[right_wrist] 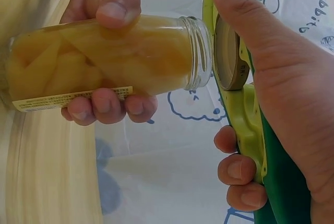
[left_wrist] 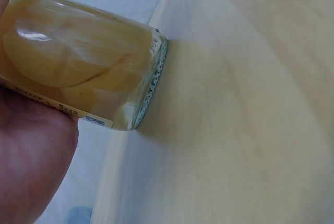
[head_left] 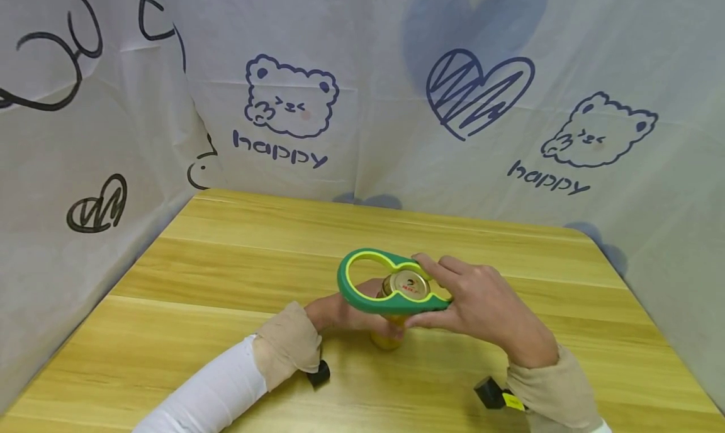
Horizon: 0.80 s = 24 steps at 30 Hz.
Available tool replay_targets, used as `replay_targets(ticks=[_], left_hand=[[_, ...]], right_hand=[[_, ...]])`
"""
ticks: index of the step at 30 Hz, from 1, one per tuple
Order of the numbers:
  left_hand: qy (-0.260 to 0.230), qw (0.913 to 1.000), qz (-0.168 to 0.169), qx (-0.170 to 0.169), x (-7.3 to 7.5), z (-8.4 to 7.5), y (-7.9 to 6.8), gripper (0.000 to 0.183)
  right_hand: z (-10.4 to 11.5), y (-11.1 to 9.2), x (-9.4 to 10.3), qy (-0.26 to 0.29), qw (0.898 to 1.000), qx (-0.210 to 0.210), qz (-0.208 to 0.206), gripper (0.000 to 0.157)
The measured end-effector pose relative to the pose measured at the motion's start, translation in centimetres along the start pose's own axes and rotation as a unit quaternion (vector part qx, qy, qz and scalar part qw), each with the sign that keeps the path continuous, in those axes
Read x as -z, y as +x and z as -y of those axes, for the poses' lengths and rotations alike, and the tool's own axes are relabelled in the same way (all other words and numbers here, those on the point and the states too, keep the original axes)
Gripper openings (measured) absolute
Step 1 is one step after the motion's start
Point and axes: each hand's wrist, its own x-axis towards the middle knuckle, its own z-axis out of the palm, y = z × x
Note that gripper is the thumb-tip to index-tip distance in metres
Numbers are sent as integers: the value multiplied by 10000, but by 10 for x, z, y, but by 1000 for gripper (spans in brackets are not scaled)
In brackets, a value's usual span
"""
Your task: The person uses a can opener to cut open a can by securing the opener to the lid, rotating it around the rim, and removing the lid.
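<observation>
jar of yellow fruit, here over the bench, whether touching i can't tell! the left hand wraps its fingers round the glass; the right hand grips a green opener, and the gold lid sits inside it, right by the jar's mouth!

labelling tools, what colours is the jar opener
Jar opener: green outside, yellow-green inside, clearest in the head view.
</observation>
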Motion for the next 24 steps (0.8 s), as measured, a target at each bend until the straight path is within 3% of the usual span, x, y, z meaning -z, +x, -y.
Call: replay_targets(ticks=[10, 18, 24], left_hand=[[-350, 9993, 15, 113, -2, -1, -1, 62], [-374, 9991, -38, -201, -2, -3, 2, 52], [-719, 9973, 146, 66, -3, -4, 1, 45]], right_hand=[[-4, 0, -1, 550, 9966, -438, 432, 87], [-6, -1, -2, 1062, 9897, -675, 683, 76], [-7, -1, -2, 1478, 9800, -971, 917, 71]])
